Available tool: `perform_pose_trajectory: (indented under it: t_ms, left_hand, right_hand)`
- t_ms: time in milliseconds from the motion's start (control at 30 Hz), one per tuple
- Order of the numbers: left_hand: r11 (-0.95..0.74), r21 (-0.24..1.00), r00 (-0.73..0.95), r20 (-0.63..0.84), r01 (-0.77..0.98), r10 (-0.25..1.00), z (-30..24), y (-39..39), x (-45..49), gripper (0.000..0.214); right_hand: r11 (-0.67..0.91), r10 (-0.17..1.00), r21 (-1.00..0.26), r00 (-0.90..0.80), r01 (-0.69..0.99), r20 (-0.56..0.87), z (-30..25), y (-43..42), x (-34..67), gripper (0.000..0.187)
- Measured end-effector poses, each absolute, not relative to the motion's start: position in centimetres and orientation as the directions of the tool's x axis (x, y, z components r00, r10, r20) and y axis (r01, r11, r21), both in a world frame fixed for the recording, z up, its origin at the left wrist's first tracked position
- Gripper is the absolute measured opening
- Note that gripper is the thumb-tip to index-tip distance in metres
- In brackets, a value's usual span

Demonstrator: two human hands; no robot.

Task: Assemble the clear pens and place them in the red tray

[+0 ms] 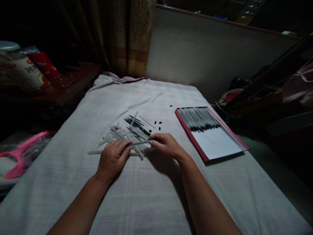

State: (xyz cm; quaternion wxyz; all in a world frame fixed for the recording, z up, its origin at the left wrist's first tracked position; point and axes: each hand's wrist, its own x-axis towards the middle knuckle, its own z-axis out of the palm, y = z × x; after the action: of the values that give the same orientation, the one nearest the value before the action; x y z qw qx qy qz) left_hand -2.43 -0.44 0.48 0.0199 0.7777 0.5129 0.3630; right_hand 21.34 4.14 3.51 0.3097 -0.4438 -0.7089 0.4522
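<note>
My left hand (113, 159) and my right hand (167, 145) hold between them one thin pen barrel (140, 142), each hand pinching an end. Just beyond the hands lies a loose pile of clear pen barrels (117, 135) and dark refills (138, 125) on the cloth-covered table (151, 195). A few small black caps (158, 125) lie to the right of the pile. Further right, a red-edged tray (193, 138) holds a neat row of assembled pens (199, 118) at its far end.
A tiny red bit (171, 106) lies on the cloth beyond the pile. A pink plastic item (21, 153) sits off the table's left edge. Tins (24, 68) stand on a dark shelf at the far left. Clutter fills the dark right side.
</note>
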Motion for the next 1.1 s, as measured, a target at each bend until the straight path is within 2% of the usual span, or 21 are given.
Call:
perform_pose_trajectory:
  t_ms: [100, 200, 300, 367, 433, 567, 667, 733, 767, 833, 900, 933, 1033, 1100]
  left_hand:
    - [-0.367, 0.41, 0.105, 0.536, 0.835, 0.838, 1.2, 0.1, -4.2, 0.03]
    - [-0.145, 0.417, -0.077, 0.471, 0.897, 0.879, 2.2, 0.6, -6.6, 0.032]
    - [0.091, 0.345, -0.199, 0.291, 0.934, 0.936, 2.7, 0.8, -8.5, 0.035]
    - [0.14, 0.27, -0.188, 0.157, 0.953, 0.97, 2.7, 0.8, -9.3, 0.038]
    - [0.137, 0.205, -0.156, 0.077, 0.969, 0.985, 2.6, 0.7, -9.5, 0.041]
    - [0.123, 0.14, -0.128, 0.027, 0.982, 0.991, 2.6, 0.7, -9.5, 0.039]
    - [0.164, 0.17, -0.169, 0.014, 0.972, 0.986, 3.1, 0.8, -9.6, 0.036]
    - [0.271, 0.264, -0.29, 0.034, 0.926, 0.956, 3.6, 0.8, -9.7, 0.033]
    - [0.321, 0.352, -0.361, 0.052, 0.879, 0.931, 3.9, 0.8, -9.5, 0.032]
    - [0.322, 0.614, -0.45, 0.061, 0.721, 0.891, 4.3, 0.8, -8.8, 0.031]
    - [0.189, 0.884, -0.395, -0.006, 0.427, 0.919, 4.4, 0.6, -7.4, 0.036]
    - [0.147, 0.96, -0.319, -0.066, 0.239, 0.945, 4.4, 0.4, -6.6, 0.04]
    - [0.207, 0.966, -0.144, -0.23, -0.158, 0.963, 4.2, -0.1, -4.1, 0.042]
    - [0.256, 0.925, -0.099, -0.293, -0.282, 0.951, 4.1, -0.4, -3.0, 0.031]
  right_hand:
    - [0.067, 0.975, -0.969, -0.223, 0.237, 0.013, 2.6, 3.7, 23.0, 0.02]
    - [-0.078, 0.996, -0.995, -0.029, 0.065, -0.08, 1.7, 3.0, 24.3, 0.025]
    - [-0.161, 0.982, -0.981, 0.079, -0.112, -0.17, 1.1, 2.6, 24.9, 0.03]
    - [-0.185, 0.97, -0.964, 0.122, -0.192, -0.211, 0.9, 2.7, 25.0, 0.032]
    - [-0.199, 0.963, -0.955, 0.137, -0.222, -0.232, 0.9, 2.8, 25.0, 0.032]
    - [-0.187, 0.971, -0.963, 0.11, -0.192, -0.211, 1.0, 2.9, 24.9, 0.032]
    - [-0.175, 0.976, -0.968, 0.097, -0.179, -0.194, 1.1, 2.7, 24.9, 0.034]
    - [-0.168, 0.977, -0.971, 0.101, -0.172, -0.187, 1.1, 2.7, 24.9, 0.033]
    - [-0.163, 0.978, -0.972, 0.103, -0.17, -0.182, 1.1, 2.7, 24.8, 0.033]
    - [-0.158, 0.98, -0.972, 0.094, -0.172, -0.176, 1.1, 2.6, 24.6, 0.033]
    - [-0.162, 0.982, -0.971, 0.064, -0.175, -0.175, 1.2, 2.4, 24.2, 0.033]
    - [-0.165, 0.984, -0.971, 0.043, -0.172, -0.175, 1.4, 2.2, 23.9, 0.033]
    - [-0.168, 0.986, -0.974, -0.034, -0.153, -0.164, 1.9, 1.5, 22.9, 0.033]
    - [-0.167, 0.984, -0.976, -0.088, -0.137, -0.156, 2.3, 1.1, 22.4, 0.032]
